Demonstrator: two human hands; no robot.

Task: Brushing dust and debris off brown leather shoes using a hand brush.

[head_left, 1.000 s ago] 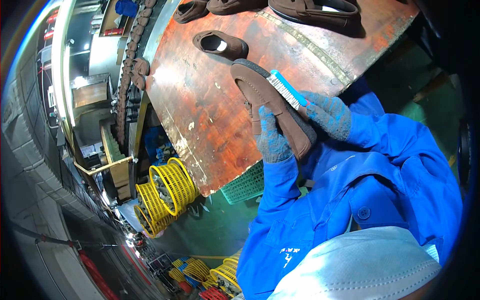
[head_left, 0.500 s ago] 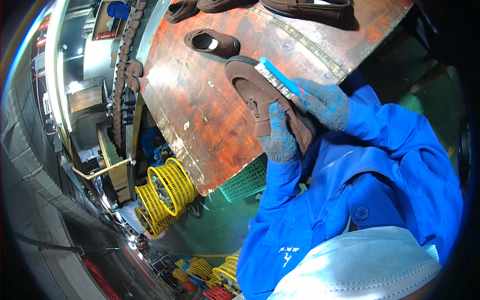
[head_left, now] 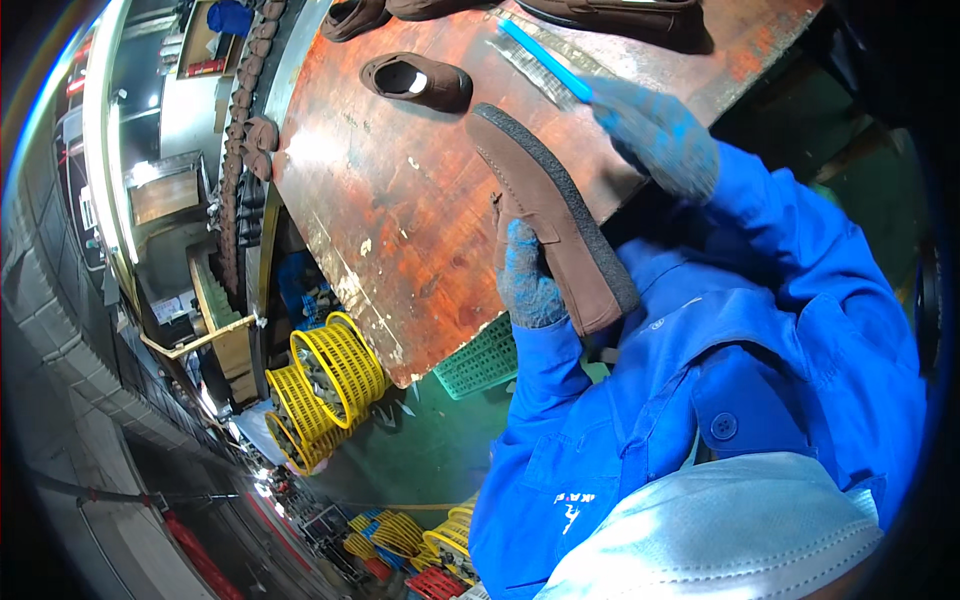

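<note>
A brown loafer (head_left: 545, 215) with a dark, rough sole is gripped in my left hand (head_left: 528, 275), which wears a grey and blue glove. The shoe is turned on its side, so its side wall and the sole's edge show and most of its top is hidden. My right hand (head_left: 657, 140), gloved alike and slightly blurred, is closed round a blue-handled brush (head_left: 545, 60). The brush's pale bristles are smeared by motion. It is held above the table, apart from the loafer, beyond the shoe's toe and to the right.
More brown shoes stand on the worn reddish wooden table (head_left: 400, 220), including a small one (head_left: 415, 82) beyond the loafer. Yellow baskets (head_left: 340, 370) and a green crate (head_left: 478, 358) are below the table's near-left edge. A row of shoes (head_left: 232, 190) runs along the left.
The loafer has been rolled from top-facing onto its side, showing the sole's edge. My right hand has lifted the brush off the shoe and moved it away, up and to the right.
</note>
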